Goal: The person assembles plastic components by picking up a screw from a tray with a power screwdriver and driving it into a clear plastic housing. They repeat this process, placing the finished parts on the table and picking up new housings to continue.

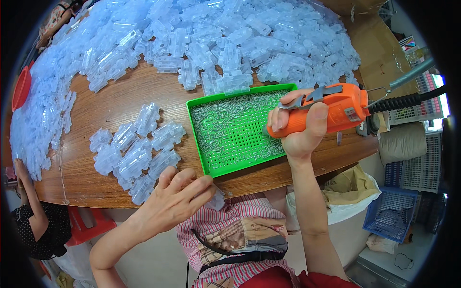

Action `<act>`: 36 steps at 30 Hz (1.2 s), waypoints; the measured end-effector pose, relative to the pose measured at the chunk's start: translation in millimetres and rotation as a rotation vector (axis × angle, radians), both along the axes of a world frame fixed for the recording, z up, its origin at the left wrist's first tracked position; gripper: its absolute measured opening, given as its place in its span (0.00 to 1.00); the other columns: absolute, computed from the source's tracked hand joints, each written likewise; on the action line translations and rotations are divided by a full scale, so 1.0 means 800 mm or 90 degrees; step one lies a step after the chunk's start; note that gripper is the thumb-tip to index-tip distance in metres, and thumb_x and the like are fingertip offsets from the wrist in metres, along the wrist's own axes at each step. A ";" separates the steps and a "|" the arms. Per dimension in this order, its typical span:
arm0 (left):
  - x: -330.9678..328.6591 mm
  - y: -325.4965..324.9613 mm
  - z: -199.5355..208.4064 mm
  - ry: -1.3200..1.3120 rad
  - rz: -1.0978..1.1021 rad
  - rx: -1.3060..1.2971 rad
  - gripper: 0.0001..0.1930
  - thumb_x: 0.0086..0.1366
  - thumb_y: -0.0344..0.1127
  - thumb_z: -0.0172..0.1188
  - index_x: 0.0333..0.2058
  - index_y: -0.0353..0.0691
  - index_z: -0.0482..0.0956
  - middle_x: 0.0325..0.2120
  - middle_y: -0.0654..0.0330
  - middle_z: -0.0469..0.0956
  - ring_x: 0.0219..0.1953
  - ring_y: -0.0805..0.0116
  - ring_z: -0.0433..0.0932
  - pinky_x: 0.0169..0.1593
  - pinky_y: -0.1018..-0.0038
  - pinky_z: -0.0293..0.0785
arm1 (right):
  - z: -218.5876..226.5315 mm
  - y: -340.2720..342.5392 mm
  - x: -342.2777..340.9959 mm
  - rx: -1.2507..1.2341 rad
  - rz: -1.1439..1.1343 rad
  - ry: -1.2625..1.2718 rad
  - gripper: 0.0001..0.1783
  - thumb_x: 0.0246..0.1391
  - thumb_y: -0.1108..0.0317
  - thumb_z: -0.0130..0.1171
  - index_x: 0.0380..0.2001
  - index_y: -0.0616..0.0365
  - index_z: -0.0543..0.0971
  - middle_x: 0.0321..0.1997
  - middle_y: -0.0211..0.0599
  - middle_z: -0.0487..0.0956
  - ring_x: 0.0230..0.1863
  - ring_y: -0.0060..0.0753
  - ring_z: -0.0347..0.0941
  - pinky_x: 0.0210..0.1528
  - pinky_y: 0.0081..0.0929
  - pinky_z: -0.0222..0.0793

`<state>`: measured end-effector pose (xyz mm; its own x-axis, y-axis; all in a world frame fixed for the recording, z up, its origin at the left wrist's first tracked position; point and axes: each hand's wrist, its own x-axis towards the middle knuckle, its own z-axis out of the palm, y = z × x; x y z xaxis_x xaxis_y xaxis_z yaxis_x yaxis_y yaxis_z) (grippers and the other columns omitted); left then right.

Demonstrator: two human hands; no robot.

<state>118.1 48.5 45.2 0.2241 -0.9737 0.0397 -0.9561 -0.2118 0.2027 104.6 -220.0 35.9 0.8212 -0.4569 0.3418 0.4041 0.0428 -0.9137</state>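
My big brown wooden table (144, 103) has a huge heap of clear plastic shells (216, 33) at the back. The green tray (197, 126) holds lots of tiny screws (225, 122). I think I am picking up a screw. My right hand (300, 132) grips the orange screwdriver (331, 110), tip on the tray. My left hand (175, 194) pinches one clear shell (216, 200) at the table edge. That shell needs to sit steady.

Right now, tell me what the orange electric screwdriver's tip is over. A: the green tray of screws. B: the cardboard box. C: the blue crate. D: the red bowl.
A: the right hand holds the orange electric screwdriver with its tip over the green tray of screws.
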 end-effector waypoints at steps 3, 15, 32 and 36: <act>-0.001 0.000 -0.003 0.006 -0.017 -0.005 0.23 0.50 0.31 0.59 0.48 0.45 0.72 0.46 0.64 0.70 0.49 0.63 0.65 0.54 0.62 0.57 | -0.001 -0.001 0.000 0.015 0.000 -0.008 0.36 0.55 0.32 0.46 0.33 0.61 0.70 0.13 0.31 0.65 0.13 0.26 0.62 0.18 0.27 0.62; -0.015 -0.029 0.003 0.294 0.214 -0.252 0.32 0.45 0.32 0.70 0.53 0.41 0.74 0.36 0.56 0.70 0.40 0.55 0.68 0.46 0.63 0.67 | -0.001 -0.005 -0.006 0.009 0.033 -0.009 0.37 0.54 0.30 0.45 0.33 0.61 0.69 0.14 0.31 0.65 0.14 0.27 0.62 0.20 0.27 0.63; -0.021 -0.058 -0.067 0.394 0.271 -0.398 0.40 0.46 0.36 0.72 0.58 0.44 0.62 0.43 0.70 0.82 0.52 0.67 0.68 0.56 0.63 0.49 | 0.081 0.037 -0.075 -0.075 0.220 -0.151 0.40 0.47 0.26 0.53 0.37 0.57 0.70 0.15 0.27 0.69 0.13 0.24 0.66 0.17 0.24 0.65; -0.022 -0.063 -0.075 0.395 0.255 -0.434 0.37 0.47 0.37 0.71 0.56 0.43 0.64 0.43 0.69 0.82 0.49 0.71 0.73 0.56 0.63 0.48 | 0.081 0.046 -0.077 -0.107 0.230 -0.147 0.39 0.47 0.27 0.53 0.36 0.57 0.68 0.15 0.28 0.70 0.13 0.26 0.67 0.18 0.27 0.67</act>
<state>100.7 -2.1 -14.6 0.7009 -0.6348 0.3251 -0.5236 -0.1485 0.8389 42.6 -183.0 100.8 0.8115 -0.0775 0.5792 0.5841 0.0778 -0.8080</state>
